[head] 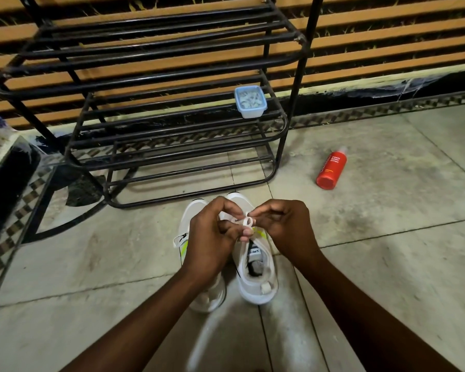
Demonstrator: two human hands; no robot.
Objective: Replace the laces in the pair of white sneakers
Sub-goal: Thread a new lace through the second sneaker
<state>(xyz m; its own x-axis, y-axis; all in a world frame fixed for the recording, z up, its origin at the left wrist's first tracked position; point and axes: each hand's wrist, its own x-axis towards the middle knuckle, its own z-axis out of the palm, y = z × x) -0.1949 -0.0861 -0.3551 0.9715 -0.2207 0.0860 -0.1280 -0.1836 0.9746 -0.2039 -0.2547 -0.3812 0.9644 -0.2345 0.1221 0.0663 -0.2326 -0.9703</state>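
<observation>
Left grip pinching the white lace, right grip pinching it too, both just above the sneaker; second sneaker just beside it.

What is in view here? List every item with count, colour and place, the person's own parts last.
sneakers: two, white with yellow-green marks, side by side on the floor in front of the rack
lace: one, white, looped above the right sneaker
shoe rack: one, black metal, behind the sneakers
container: one, pale blue, on a rack shelf
bottle: one, red, lying on the floor right of the rack
floor: one, grey tiles, underneath everything
slats: many, orange-brown, behind the rack
left grip: one, pinches the lace
right grip: one, pinches the lace loop
</observation>
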